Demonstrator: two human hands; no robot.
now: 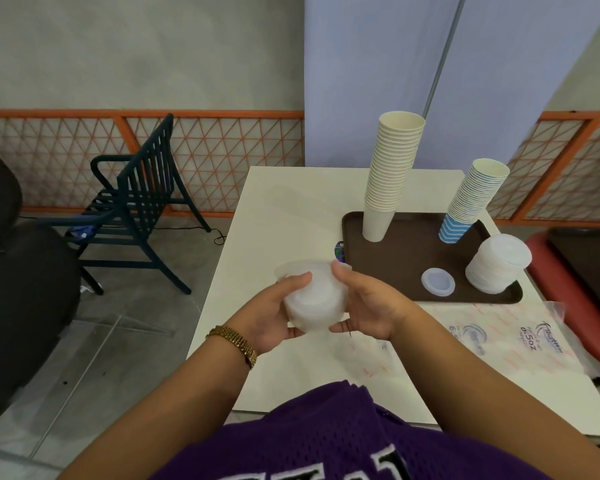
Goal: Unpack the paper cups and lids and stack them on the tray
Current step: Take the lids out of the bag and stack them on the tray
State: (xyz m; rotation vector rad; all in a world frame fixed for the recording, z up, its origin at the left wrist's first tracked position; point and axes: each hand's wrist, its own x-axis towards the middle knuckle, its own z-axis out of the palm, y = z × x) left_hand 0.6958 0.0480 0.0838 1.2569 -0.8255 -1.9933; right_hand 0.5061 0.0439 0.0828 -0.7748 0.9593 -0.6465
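The fingers of the left hand curl round one side of a stack of clear lids, and the right hand grips the other side with its thumb on top. Both hands hold this stack up in the air over the left edge of the white bench, not touching it. The lids look to be inside a thin clear bag, but that is hard to tell.

A brown tray sits by the far right corner of the bench. On its far side stands a tall stack of cream paper cups, upright. Near it, toward the right edge, a stack of blue striped cups leans to the right. On the near right corner of the tray is a pile of white lids. One single lid lies flat just beside that pile, on the tray.

An empty printed plastic bag lies flat on the bench by the near right edge, just in front of the tray. A dark blue chair stands on the floor, well away to the left.
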